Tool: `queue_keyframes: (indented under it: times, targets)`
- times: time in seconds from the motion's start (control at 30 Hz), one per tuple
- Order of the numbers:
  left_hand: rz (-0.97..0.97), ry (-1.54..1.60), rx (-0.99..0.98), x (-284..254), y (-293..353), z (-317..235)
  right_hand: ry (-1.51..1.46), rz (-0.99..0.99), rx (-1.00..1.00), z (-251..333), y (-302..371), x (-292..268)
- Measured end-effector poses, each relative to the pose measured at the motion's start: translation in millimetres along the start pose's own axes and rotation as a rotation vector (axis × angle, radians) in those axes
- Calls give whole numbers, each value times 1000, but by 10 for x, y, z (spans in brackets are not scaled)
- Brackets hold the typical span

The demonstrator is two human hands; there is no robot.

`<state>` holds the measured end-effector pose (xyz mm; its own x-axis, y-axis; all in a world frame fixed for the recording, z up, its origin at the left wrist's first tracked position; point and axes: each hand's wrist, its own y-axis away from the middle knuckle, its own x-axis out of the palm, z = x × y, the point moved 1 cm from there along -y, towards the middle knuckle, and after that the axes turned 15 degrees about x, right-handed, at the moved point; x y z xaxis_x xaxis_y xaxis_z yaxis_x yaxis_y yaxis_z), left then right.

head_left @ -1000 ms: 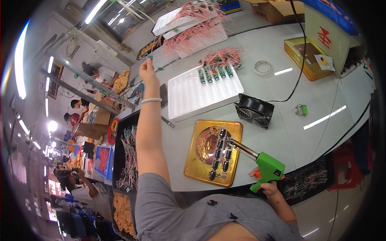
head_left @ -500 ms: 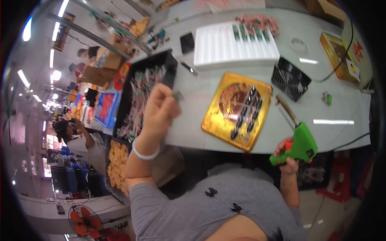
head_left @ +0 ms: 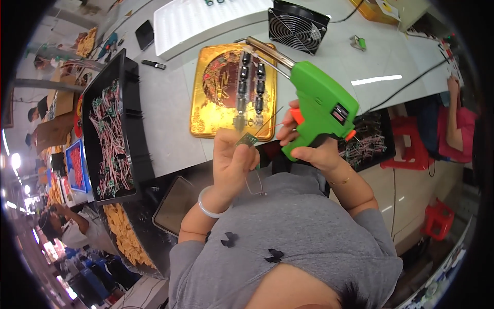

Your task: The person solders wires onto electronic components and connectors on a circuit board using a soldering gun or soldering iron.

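My left hand (head_left: pixel 230 162) pinches a small green circuit board (head_left: pixel 248 139) just off the table's near edge, with thin wires trailing from it. To its right, my right hand (head_left: pixel 323 153) grips a green soldering gun (head_left: pixel 325 98) with an orange trigger, its fingers wrapped round the handle. The gun's metal nozzle points away to the far left, over the far rim of a gold tray (head_left: pixel 199 114). In that tray, black cylindrical parts (head_left: pixel 243 73) lie in two rows, partly under clear strips. What the left fingertips cover of the board is hidden.
A black bin (head_left: pixel 135 103) of wired boards stands left, near a utility knife (head_left: pixel 153 64) and a dark phone (head_left: pixel 144 35). A white slotted tray (head_left: pixel 206 26) and a black fan (head_left: pixel 297 28) stand at the back. The gun's cable runs right; another person sits there.
My left hand has come right from beside the black bin, bringing the board. My right hand has raised the soldering gun and moved it left, closer to the other hand. The view has shifted.
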<state>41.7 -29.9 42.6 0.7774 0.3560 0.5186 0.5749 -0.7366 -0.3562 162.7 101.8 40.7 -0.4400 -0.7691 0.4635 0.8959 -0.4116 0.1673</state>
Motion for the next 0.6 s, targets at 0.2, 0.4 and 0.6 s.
queue_keyframes:
  times: [0.2, 0.4, 0.6]
  targets:
    - [42, -86, -25, 92, 97, 168, 157, -73, -55, -29, -6, 51]
    - [171, -31, -55, 36, 90, 140, 231, -129, -75, -13, -39, 69]
    - [251, -26, -271, -13, 43, 2, 282, -146, -101, -36, -35, 79]
